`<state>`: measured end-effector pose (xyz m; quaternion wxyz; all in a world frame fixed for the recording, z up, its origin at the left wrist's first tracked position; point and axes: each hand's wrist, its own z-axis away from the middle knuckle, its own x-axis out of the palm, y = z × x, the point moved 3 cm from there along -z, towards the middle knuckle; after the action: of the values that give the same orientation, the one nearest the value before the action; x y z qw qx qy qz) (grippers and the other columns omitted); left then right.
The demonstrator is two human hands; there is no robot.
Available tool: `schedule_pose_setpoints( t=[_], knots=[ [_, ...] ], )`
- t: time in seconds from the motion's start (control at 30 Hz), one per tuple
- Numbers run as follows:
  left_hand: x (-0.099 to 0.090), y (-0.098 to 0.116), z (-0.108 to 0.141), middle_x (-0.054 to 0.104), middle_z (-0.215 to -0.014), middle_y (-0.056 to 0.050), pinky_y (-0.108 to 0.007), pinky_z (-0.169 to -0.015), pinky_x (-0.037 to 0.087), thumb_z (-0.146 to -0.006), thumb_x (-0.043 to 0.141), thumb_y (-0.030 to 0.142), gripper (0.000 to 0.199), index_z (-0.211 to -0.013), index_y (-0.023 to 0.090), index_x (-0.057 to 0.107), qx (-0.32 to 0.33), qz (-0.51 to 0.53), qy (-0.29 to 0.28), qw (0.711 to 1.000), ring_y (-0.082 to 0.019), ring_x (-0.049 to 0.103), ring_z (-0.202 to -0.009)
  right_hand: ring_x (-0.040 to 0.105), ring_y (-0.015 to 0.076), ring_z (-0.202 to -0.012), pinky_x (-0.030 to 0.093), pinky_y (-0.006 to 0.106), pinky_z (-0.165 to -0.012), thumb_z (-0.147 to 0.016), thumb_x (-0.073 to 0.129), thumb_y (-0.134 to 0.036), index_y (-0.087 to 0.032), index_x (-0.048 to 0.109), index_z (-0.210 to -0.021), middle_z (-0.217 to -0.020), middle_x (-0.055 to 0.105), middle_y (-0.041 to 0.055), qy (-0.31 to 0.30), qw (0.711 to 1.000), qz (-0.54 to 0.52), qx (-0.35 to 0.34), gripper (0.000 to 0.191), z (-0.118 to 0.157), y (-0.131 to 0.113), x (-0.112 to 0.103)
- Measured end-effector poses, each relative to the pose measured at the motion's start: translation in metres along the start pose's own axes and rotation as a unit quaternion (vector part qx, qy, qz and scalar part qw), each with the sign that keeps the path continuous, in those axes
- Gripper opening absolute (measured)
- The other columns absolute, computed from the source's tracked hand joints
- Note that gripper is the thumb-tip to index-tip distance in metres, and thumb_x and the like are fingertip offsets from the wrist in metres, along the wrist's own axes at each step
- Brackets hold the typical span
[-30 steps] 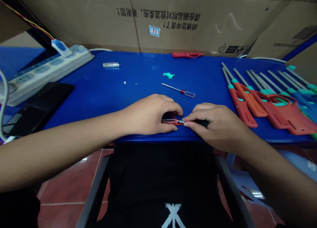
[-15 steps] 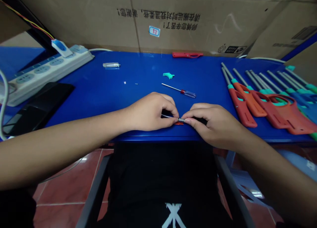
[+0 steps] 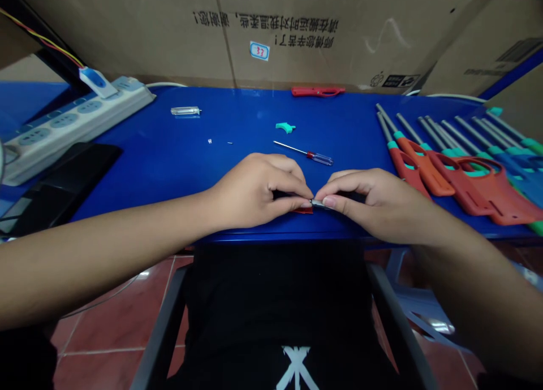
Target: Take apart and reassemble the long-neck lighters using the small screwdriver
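My left hand (image 3: 265, 189) and my right hand (image 3: 369, 203) meet fingertip to fingertip near the front edge of the blue table. Between the thumb and forefinger of my right hand is a small grey metal piece (image 3: 319, 203). My left fingers pinch at its left end; what they grip is mostly hidden. Just under the left fingertips lies a flat red piece (image 3: 304, 211), partly covered. Beyond the hands, a screwdriver (image 3: 319, 156) with a clear and red handle rests on the table. Behind it sits a teal trigger-shaped part (image 3: 285, 128).
Several long-necked lighters (image 3: 462, 175) lie in a row at the right. A red lighter casing (image 3: 318, 91) is by the cardboard (image 3: 169, 34). At left are a clear tube-like part (image 3: 185, 111), tiny bits (image 3: 209, 141), a power strip (image 3: 76, 118) and a black object (image 3: 68, 181).
My left fingertips have slid right, to the end of the grey metal piece. My right hand has turned slightly and shifted a little. The view has moved slightly too.
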<state>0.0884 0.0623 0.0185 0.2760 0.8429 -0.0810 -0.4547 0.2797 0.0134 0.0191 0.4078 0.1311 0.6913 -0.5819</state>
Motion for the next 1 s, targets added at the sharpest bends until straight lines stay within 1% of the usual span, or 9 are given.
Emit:
schedule_pose_setpoints(
  t=[0.07,0.23,0.4,0.53,0.57,0.63,0.73,0.9,1.0],
  knots=[
    [-0.001,0.004,0.002,0.075,-0.094,-0.003,-0.028,-0.081,0.054,-0.091,0.066,0.025,0.011,-0.095,0.023,0.076,0.039,-0.047,0.019,0.998,-0.014,0.069,-0.087,0.068,0.0177,-0.088,0.052,0.031,-0.082,-0.092,0.06,-0.034,-0.024,0.076,-0.092,-0.094,0.075,0.0018,-0.01,0.999,-0.027,0.013,0.019,-0.001,0.0,-0.003],
    [-0.003,0.013,0.005,0.075,-0.099,-0.004,-0.032,-0.079,0.053,-0.096,0.059,0.027,0.014,-0.1,0.024,0.073,0.114,-0.174,0.042,0.977,-0.016,0.069,-0.089,0.063,0.0144,-0.062,0.052,0.028,-0.064,-0.092,0.06,-0.04,-0.022,0.072,-0.087,-0.067,0.068,-0.0009,-0.062,0.982,-0.159,0.076,0.022,-0.001,0.002,-0.005],
    [-0.004,0.029,0.01,0.076,-0.095,-0.001,-0.032,-0.067,0.051,-0.095,0.059,0.021,0.01,-0.095,0.023,0.069,0.181,-0.309,0.073,0.931,-0.017,0.071,-0.086,0.057,0.0108,-0.053,0.046,0.025,-0.059,-0.094,0.06,-0.04,-0.021,0.071,-0.088,-0.055,0.061,-0.0042,-0.099,0.956,-0.261,0.095,0.023,0.001,0.003,-0.001],
    [0.0,0.039,0.016,0.074,-0.09,-0.008,-0.03,-0.063,0.052,-0.091,0.06,0.011,0.013,-0.103,0.012,0.065,0.206,-0.335,0.127,0.911,-0.016,0.07,-0.08,0.052,0.0088,-0.048,0.041,0.023,-0.053,-0.093,0.063,-0.042,-0.018,0.07,-0.086,-0.054,0.058,-0.0042,-0.108,0.934,-0.323,0.105,0.026,0.001,0.005,0.006],
    [0.001,0.039,0.017,0.073,-0.09,-0.009,-0.03,-0.063,0.052,-0.091,0.06,0.01,0.014,-0.105,0.01,0.064,0.203,-0.334,0.13,0.911,-0.017,0.069,-0.079,0.051,0.0086,-0.047,0.04,0.023,-0.051,-0.092,0.064,-0.043,-0.017,0.069,-0.085,-0.054,0.058,-0.0041,-0.106,0.929,-0.335,0.112,0.028,0.001,0.006,0.008],
    [0.003,0.037,0.018,0.073,-0.09,-0.009,-0.031,-0.064,0.052,-0.091,0.06,0.01,0.015,-0.105,0.011,0.065,0.197,-0.33,0.12,0.915,-0.018,0.069,-0.081,0.051,0.0088,-0.047,0.041,0.023,-0.05,-0.09,0.066,-0.046,-0.016,0.069,-0.087,-0.055,0.057,-0.0038,-0.092,0.925,-0.348,0.125,0.03,0.0,0.007,0.01],
    [0.002,0.028,0.014,0.073,-0.093,-0.006,-0.033,-0.069,0.051,-0.092,0.061,0.018,0.013,-0.103,0.018,0.068,0.179,-0.3,0.079,0.934,-0.02,0.069,-0.087,0.054,0.0098,-0.05,0.045,0.023,-0.051,-0.088,0.068,-0.044,-0.017,0.07,-0.09,-0.056,0.058,-0.004,-0.072,0.94,-0.306,0.135,0.027,-0.002,0.008,0.01],
    [-0.011,0.005,0.003,0.074,-0.098,-0.005,-0.03,-0.079,0.054,-0.093,0.059,0.026,0.019,-0.104,0.02,0.073,0.046,-0.127,0.042,0.99,-0.017,0.069,-0.088,0.06,0.0111,-0.054,0.05,0.023,-0.052,-0.092,0.061,-0.038,-0.021,0.072,-0.09,-0.06,0.063,-0.0031,-0.07,0.965,-0.216,0.13,0.02,-0.002,0.008,0.007],
    [-0.013,-0.003,0.0,0.075,-0.099,-0.004,-0.027,-0.079,0.055,-0.091,0.063,0.029,0.02,-0.106,0.021,0.074,0.029,-0.051,0.004,0.998,-0.015,0.07,-0.088,0.062,0.0115,-0.054,0.051,0.023,-0.052,-0.092,0.061,-0.037,-0.022,0.072,-0.09,-0.06,0.063,-0.0032,-0.069,0.969,-0.199,0.128,0.019,-0.002,0.008,0.006]
  ],
)
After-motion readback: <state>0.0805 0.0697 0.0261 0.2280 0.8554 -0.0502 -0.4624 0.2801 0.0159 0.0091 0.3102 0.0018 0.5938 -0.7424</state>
